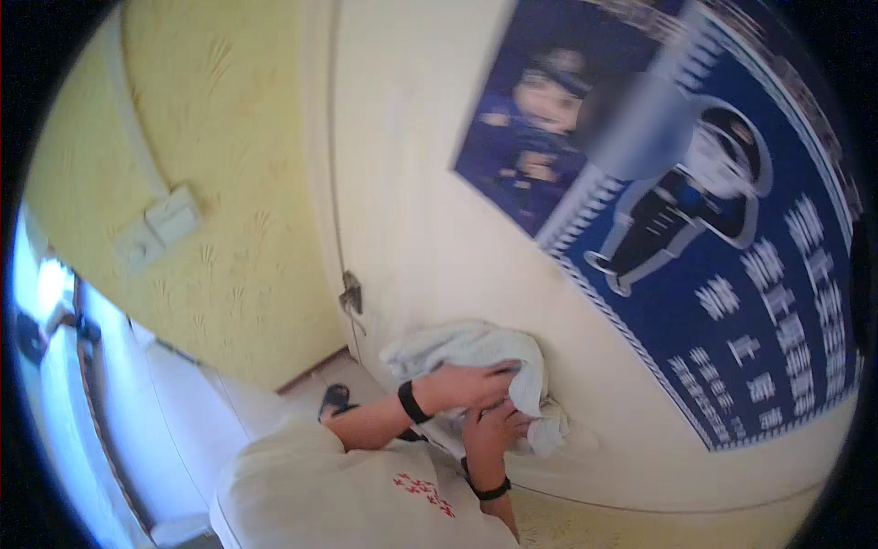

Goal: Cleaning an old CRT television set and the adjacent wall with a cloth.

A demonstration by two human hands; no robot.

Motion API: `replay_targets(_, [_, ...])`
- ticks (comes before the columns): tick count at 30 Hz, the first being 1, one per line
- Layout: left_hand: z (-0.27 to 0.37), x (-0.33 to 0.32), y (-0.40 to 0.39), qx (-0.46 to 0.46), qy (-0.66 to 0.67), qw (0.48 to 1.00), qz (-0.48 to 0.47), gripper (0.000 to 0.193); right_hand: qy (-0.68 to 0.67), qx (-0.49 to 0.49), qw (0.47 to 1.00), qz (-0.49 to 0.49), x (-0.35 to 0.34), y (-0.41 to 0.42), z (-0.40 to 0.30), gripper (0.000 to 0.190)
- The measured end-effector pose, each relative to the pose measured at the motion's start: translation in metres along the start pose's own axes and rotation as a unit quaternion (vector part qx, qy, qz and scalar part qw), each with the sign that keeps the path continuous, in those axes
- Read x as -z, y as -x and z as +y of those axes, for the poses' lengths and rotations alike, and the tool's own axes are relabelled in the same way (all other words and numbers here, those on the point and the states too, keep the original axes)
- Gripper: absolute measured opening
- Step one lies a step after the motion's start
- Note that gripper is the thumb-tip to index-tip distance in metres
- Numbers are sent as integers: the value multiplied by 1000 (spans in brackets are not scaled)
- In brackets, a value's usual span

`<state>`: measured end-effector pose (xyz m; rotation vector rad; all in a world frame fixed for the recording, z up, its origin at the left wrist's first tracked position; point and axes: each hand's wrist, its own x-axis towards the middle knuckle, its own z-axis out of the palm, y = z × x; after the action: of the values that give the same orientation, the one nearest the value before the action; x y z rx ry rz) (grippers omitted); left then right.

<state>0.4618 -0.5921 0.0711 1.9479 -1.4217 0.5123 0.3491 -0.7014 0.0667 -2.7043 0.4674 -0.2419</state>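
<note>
A pale, damp-looking or plain white-green cloth towel lies bunched against the lower part of a cream door. My left hand, with a black band on its wrist, grips the cloth's near side. Just below it, my right hand, also banded in black, has its fingers in the cloth's folds. The two hands are close together, and part of the fingers is hidden by the fabric.
A blue poster with cartoon figures and writing covers the door's right side. A metal latch sits by the door's left edge. Switch boxes are on the yellow patterned wall. A dark slipper shows on the floor.
</note>
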Motion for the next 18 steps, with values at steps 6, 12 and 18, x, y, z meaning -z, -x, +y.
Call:
replay_targets(6, [-56, 74, 4, 91, 107, 986, 89, 23, 2, 32, 980, 198, -47, -38, -66, 83])
replay_targets(12, [-135, 140, 51, 188, 90, 973, 96, 33, 53, 111, 973, 196, -87, -78, -146, 76])
replay_targets(18, [-178, 189, 68, 178, -66, 955, 229, 41, 101, 169, 954, 224, -93, -91, -218, 71])
